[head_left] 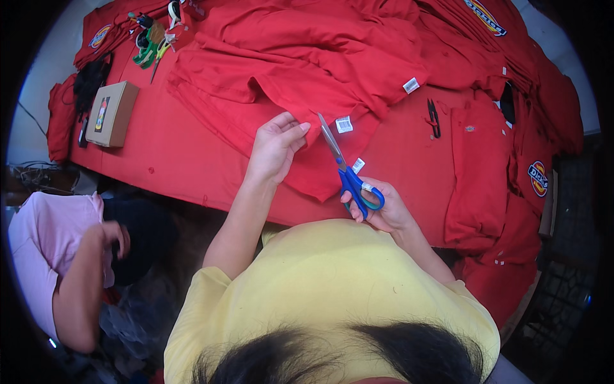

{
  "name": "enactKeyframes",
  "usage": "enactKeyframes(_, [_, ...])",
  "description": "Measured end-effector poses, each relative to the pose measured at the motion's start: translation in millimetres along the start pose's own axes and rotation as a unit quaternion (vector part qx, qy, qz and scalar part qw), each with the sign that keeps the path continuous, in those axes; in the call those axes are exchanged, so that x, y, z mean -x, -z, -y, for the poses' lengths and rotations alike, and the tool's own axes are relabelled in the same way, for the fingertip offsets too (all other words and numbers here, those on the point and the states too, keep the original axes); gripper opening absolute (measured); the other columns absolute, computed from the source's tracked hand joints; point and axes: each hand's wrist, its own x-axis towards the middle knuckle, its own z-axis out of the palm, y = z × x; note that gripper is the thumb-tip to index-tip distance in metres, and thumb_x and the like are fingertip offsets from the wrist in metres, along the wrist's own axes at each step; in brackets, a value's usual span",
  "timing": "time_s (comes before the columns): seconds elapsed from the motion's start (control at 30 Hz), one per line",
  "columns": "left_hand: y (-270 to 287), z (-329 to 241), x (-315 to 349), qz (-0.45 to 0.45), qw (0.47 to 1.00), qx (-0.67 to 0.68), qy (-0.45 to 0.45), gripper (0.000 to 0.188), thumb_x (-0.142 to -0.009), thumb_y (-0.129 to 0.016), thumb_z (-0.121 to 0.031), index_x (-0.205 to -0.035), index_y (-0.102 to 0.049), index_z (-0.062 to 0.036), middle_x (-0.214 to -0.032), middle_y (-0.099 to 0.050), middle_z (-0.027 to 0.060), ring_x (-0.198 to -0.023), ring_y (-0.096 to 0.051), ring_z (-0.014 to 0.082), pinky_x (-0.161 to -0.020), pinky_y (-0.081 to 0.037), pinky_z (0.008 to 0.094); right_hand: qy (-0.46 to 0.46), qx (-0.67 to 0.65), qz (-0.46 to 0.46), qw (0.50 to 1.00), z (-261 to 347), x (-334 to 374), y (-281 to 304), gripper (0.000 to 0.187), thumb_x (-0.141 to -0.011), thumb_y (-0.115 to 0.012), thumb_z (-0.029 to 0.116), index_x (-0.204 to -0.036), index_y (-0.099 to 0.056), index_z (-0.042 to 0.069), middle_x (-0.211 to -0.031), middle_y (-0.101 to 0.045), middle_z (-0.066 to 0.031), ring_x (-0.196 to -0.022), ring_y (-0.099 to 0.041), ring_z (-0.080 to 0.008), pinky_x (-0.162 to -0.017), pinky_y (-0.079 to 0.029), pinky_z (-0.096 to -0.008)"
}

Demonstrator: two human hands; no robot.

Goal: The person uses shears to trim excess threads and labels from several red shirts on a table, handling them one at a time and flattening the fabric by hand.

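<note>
My left hand pinches the edge of a red garment between thumb and fingers. The cloth spreads away from me over the red-covered table. Blue-handled scissors are in my right hand, its fingers at the handle loops. The blades point up and to the left, their tips just right of my left fingertips, over the cloth; they look closed or nearly so. Small white labels show on the red fabric, one label right beside the blades and another by the scissors' pivot.
Black thread snips lie to the right, near folded red garments. A cardboard box stands at the left, with a green tape dispenser and yellow-handled scissors beyond. Another person in pink is at lower left.
</note>
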Motion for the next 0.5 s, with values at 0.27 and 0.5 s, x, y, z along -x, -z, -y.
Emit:
enactKeyframes(0.27, [-2.2,3.2,1.2,-0.021,1.000,-0.018,0.005,0.022,-0.085,-0.059,0.003,-0.107,-0.058,0.0014,-0.094,-0.064,0.0058,-0.082,-0.062,0.0116,-0.073,-0.050,0.0224,0.205,0.540,-0.147,0.803,-9.6,-2.4,-15.0,0.048,-0.090,-0.056,0.008,-0.135,-0.043,-0.001,-0.088,-0.062,-0.0106,-0.071,-0.062,-0.0166,-0.067,-0.048,-0.0273])
enactKeyframes(0.5, [-1.3,5.7,3.4,-0.006,0.999,-0.035,0.009,0.026,-0.085,-0.060,0.003,-0.111,-0.057,0.0013,-0.098,-0.064,0.0067,-0.087,-0.063,0.0121,-0.080,-0.053,0.0254,0.201,0.554,-0.165,0.791,-5.2,-3.1,-22.4,0.049,-0.087,-0.057,0.007,-0.135,-0.044,0.000,-0.082,-0.060,-0.0121,-0.070,-0.061,-0.0179,-0.069,-0.048,-0.0298])
